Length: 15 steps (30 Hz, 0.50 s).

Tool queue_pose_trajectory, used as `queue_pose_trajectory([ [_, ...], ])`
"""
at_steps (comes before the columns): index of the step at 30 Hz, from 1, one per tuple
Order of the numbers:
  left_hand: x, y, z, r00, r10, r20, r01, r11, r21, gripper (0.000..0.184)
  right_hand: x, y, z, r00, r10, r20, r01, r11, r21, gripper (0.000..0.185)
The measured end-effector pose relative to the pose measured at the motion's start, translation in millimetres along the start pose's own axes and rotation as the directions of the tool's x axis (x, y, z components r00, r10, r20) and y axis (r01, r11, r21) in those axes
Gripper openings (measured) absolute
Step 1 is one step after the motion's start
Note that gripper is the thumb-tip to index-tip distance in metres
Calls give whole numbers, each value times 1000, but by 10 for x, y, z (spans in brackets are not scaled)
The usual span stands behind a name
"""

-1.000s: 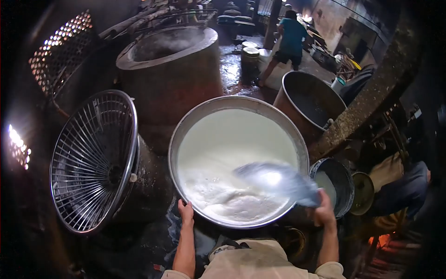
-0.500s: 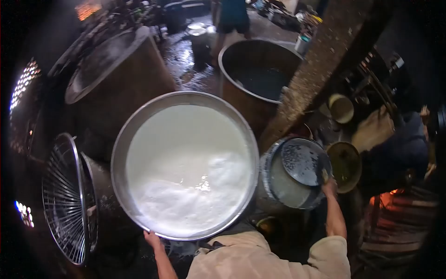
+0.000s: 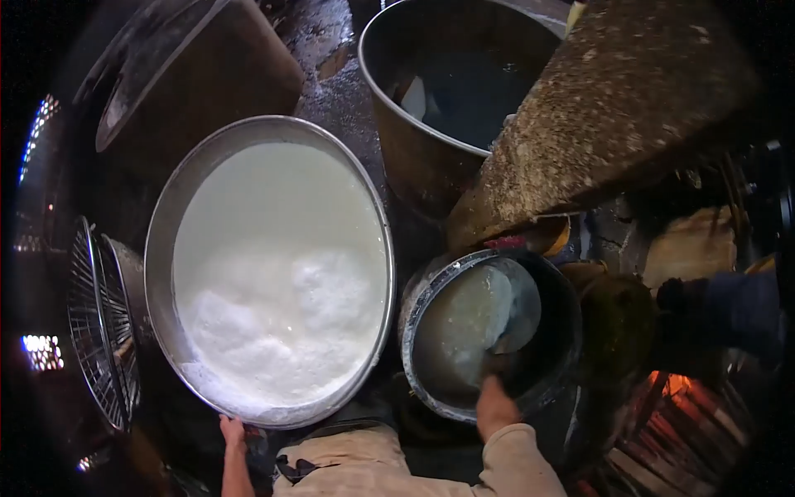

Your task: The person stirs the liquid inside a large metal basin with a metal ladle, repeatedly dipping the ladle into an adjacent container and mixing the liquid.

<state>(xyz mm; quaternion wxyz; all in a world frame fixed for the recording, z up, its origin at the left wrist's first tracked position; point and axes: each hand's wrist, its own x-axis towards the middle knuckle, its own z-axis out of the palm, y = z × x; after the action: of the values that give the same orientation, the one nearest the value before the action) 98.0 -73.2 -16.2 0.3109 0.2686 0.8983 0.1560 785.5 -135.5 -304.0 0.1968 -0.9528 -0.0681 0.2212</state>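
Note:
A wide metal vat (image 3: 157,257) full of white, foamy liquid (image 3: 273,207) stands in front of me. My left hand (image 3: 233,430) is closed on the vat's near rim. At the right, a bucket (image 3: 421,319) holds cloudy liquid. My right hand (image 3: 495,398) reaches over its near edge, closed on a round metal scoop (image 3: 522,306) that is tilted inside the bucket. The fingertips of the right hand are partly hidden in the bucket's shadow.
A slanting rough beam (image 3: 604,116) crosses the upper right. Behind the vat stands a large drum (image 3: 406,141) with dark liquid. A wire basket (image 3: 95,323) leans at the left. Fire and firewood (image 3: 675,414) show at the lower right, a round stove (image 3: 199,74) at the upper left.
The scoop has moved from over the white liquid, rightward and down into the bucket. My left hand has stayed on the vat's rim. The view has turned right and down.

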Motion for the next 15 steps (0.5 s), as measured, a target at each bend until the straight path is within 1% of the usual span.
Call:
queue_pose_trajectory([
  [1, -49, 92, 13, 994, -107, -17, 107, 994, -9, 63, -201, -28, 167, 997, -56, 49, 57, 998, -6, 32],
  [2, -99, 185, 24, 976, -213, -33, 213, 977, -22, 64, -304, -25, 347, 980, -140, 141, 165, 968, -187, 31],
  [3, -149, 233, 36, 980, -194, -44, 194, 981, 11, 64, -403, -15, 531, 947, -221, 231, 292, 894, -341, 29],
  [4, -176, 278, 43, 980, -191, -55, 193, 981, 27, 64, -433, 70, 705, 861, -258, 439, 493, 639, -590, 28],
  [5, -202, 323, 49, 980, -188, -66, 191, 981, 43, 64, -458, 164, 884, 729, -281, 624, 685, 287, -670, 28],
  [6, -210, 345, 46, 982, -178, -67, 183, 979, 88, 64, -522, 144, 917, 707, -306, 638, 707, 329, -626, 26],
  [7, -223, 366, 55, 982, -174, -70, 181, 978, 107, 64, -545, 102, 933, 711, -320, 626, 698, 425, -576, 24],
  [8, -234, 387, 65, 983, -170, -72, 178, 976, 126, 64, -585, 75, 908, 750, -340, 567, 632, 621, -463, 22],
  [9, -239, 382, 86, 973, -213, -93, 219, 974, 59, 62, -610, 59, 882, 789, -361, 496, 534, 803, -264, 20],
  [10, -246, 376, 89, 960, -257, -109, 257, 966, -10, 60, -632, 40, 843, 802, -386, 455, 455, 889, -48, 18],
  [11, -252, 364, 87, 958, -263, -111, 262, 965, -18, 60, -637, 16, 790, 810, -408, 421, 376, 912, 161, 16],
  [12, -256, 374, 89, 978, -175, -114, 181, 983, 41, 57, -626, -5, 740, 799, -415, 436, 304, 903, 303, 15],
  [13, -256, 387, 84, 990, -85, -113, 97, 990, 99, 54, -619, -22, 676, 785, -399, 474, 210, 891, 403, 13],
  [14, -269, 393, 83, 989, -91, -114, 101, 991, 88, 54, -579, -23, 569, 749, -298, 592, 19, 902, 431, 14],
  [15, -288, 409, 89, 991, -50, -122, 62, 994, 93, 52, -533, -8, 441, 684, -202, 701, -173, 888, 425, 14],
])
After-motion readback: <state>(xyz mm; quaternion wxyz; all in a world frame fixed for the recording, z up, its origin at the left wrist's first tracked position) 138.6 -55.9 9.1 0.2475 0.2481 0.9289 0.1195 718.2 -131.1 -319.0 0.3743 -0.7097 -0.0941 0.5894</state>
